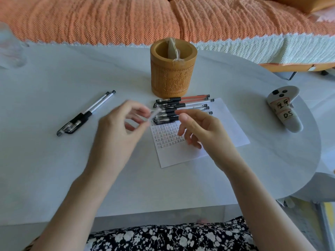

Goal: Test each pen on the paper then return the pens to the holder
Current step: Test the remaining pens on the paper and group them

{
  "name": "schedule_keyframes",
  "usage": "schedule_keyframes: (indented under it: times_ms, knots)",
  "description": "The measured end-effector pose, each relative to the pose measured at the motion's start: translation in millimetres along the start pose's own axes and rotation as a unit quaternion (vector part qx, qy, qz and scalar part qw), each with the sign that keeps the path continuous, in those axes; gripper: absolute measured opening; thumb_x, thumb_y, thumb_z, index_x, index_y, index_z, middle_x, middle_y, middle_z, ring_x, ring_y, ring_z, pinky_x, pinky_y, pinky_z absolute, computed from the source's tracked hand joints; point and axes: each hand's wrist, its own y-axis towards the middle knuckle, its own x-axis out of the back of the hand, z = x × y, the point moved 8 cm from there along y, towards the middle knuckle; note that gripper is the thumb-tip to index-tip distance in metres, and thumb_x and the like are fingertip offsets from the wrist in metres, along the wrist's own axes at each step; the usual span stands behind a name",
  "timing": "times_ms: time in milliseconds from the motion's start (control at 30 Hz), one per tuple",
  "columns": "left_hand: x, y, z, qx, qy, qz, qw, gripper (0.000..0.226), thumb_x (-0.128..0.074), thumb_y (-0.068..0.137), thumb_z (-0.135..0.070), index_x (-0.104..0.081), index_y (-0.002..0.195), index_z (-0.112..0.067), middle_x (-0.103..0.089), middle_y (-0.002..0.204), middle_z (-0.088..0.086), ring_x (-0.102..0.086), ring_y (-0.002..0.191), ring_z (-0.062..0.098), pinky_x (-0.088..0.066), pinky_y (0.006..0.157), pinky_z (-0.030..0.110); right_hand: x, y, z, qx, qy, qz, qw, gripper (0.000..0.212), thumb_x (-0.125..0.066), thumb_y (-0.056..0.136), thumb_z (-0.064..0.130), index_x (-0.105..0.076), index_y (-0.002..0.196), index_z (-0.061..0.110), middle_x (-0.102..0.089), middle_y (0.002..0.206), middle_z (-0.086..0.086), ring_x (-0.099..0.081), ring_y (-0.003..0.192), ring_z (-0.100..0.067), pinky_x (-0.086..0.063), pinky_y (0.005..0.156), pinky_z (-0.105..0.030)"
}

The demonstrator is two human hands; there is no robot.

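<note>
A carved wooden pen holder [172, 75] stands at the middle back of the white table. In front of it lies a sheet of paper [226, 127] with rows of small written marks. Several pens [183, 105] with black grips lie side by side across the paper's top edge. Two more capped pens [85, 114] lie apart on the left. My left hand [116, 131], blurred by motion, pinches a thin clear pen piece [155, 114], tilted. My right hand [199, 131] hovers over the paper with thumb and forefinger pinched near the pen row; what they hold is hidden.
A grey controller-like object [282, 107] with handwritten labels lies at the table's right edge. A clear glass item [10, 49] stands at the far left. An orange-covered sofa [126, 17] runs behind the table. The holder contains a small wrapped packet [172, 49].
</note>
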Motion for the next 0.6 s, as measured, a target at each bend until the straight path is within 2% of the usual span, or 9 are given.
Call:
schedule_keyframes:
  times_ms: [67,133,233,367,433,533,600]
  knots:
    - [-15.0,-11.0,-15.0,-0.019,-0.030,0.044,0.998,0.019,-0.072,0.077,-0.007,-0.062,0.090,-0.016,-0.068,0.085,-0.011,-0.064,0.078,0.003,-0.049,0.069,0.014,-8.0,-1.4,4.0,0.015,0.027,0.039,0.999,0.038,-0.061,0.080,0.038,-0.065,0.110,0.016,-0.063,0.066,0.003,-0.048,0.052,-0.012,-0.033,0.044,-0.020]
    - [-24.5,-15.7,-20.3,-0.020,-0.053,0.059,0.997,0.022,-0.074,0.076,-0.008,-0.059,0.090,-0.017,-0.068,0.085,-0.011,-0.065,0.078,0.004,-0.050,0.071,0.016,-9.6,-2.8,7.7,0.034,0.043,0.047,0.997,0.034,-0.060,0.081,0.033,-0.068,0.106,0.010,-0.062,0.065,0.002,-0.048,0.052,-0.012,-0.034,0.044,-0.020]
    - [-29.2,-15.3,-16.5,0.000,-0.083,0.052,0.995,0.027,-0.075,0.076,-0.015,-0.057,0.095,-0.019,-0.069,0.085,-0.010,-0.065,0.079,0.005,-0.049,0.070,0.015,-0.3,-2.9,12.0,0.062,0.077,0.008,0.995,0.029,-0.058,0.084,0.028,-0.070,0.091,0.002,-0.061,0.062,0.000,-0.048,0.049,-0.010,-0.035,0.043,-0.018]
    - [-33.8,-15.2,-3.5,0.027,-0.017,0.070,0.997,0.023,-0.071,0.078,-0.029,-0.060,0.098,-0.025,-0.068,0.083,-0.014,-0.061,0.075,-0.002,-0.044,0.068,0.011,23.9,-1.1,13.7,0.085,0.132,-0.077,0.985,0.023,-0.056,0.090,0.028,-0.070,0.083,0.011,-0.055,0.063,-0.001,-0.046,0.050,-0.012,-0.034,0.044,-0.020]
    - [-35.8,-14.8,-2.7,0.018,0.000,0.078,0.997,0.014,-0.068,0.081,-0.027,-0.065,0.092,-0.020,-0.066,0.076,-0.016,-0.060,0.067,-0.001,-0.046,0.065,0.017,32.2,-1.0,12.2,0.083,0.137,-0.108,0.981,0.023,-0.054,0.093,0.025,-0.069,0.083,0.010,-0.053,0.063,-0.003,-0.043,0.049,-0.012,-0.033,0.044,-0.020]
    - [-38.6,-15.0,-7.0,-0.017,0.036,0.082,0.996,0.013,-0.062,0.085,-0.028,-0.065,0.091,-0.017,-0.063,0.074,-0.015,-0.058,0.065,0.003,-0.046,0.063,0.021,35.2,-1.4,11.5,0.084,0.139,-0.129,0.978,0.024,-0.051,0.097,0.019,-0.066,0.083,0.007,-0.052,0.063,-0.004,-0.043,0.048,-0.013,-0.033,0.044,-0.020]
    - [-42.0,-15.8,-10.1,-0.038,0.060,0.098,0.993,0.015,-0.058,0.089,-0.028,-0.065,0.095,-0.016,-0.065,0.080,-0.010,-0.056,0.069,0.006,-0.042,0.063,0.017,38.6,-1.7,11.9,0.086,0.141,-0.142,0.976,0.025,-0.050,0.098,0.019,-0.066,0.084,0.006,-0.053,0.063,-0.004,-0.043,0.047,-0.012,-0.033,0.044,-0.020]
